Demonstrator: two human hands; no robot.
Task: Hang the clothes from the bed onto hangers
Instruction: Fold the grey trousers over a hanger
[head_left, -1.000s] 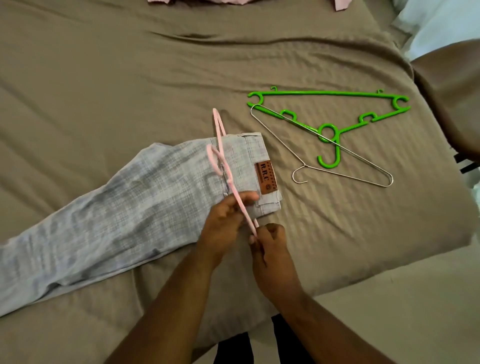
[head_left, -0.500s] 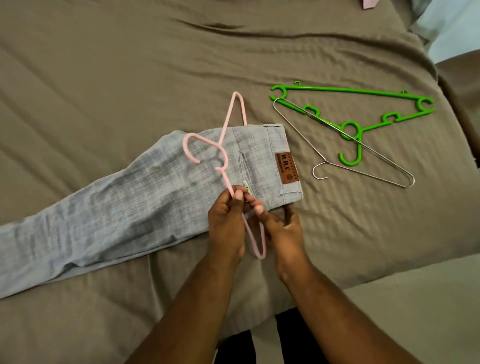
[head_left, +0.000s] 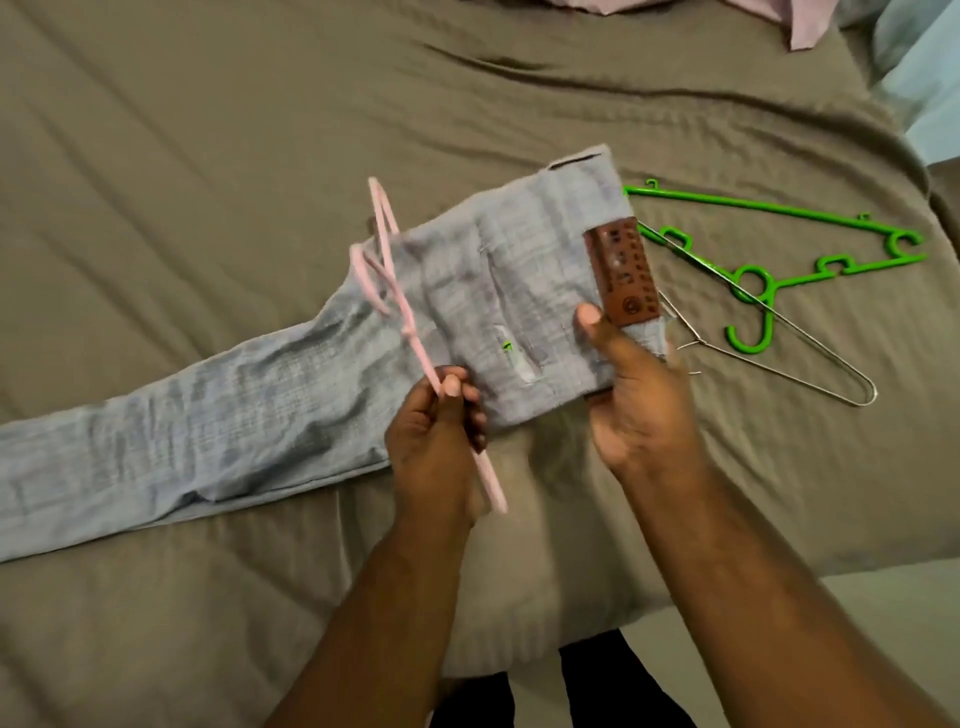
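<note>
Both bare arms reach forward side by side. The left hand (head_left: 436, 447) is curled round the pink hanger (head_left: 392, 283), its thumb tip pressed up against the bar. Just to its right, the right hand (head_left: 641, 410) pinches the jeans (head_left: 524, 291) at the waistband, thumb on top and fingers hidden beneath.

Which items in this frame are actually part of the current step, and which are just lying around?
In use: jeans, gripped at the waistband by the right hand; pink hanger, held by the left hand.
Lying about: green hanger and wire hanger on the bed, right of the jeans; pink garment at the top edge.
</note>
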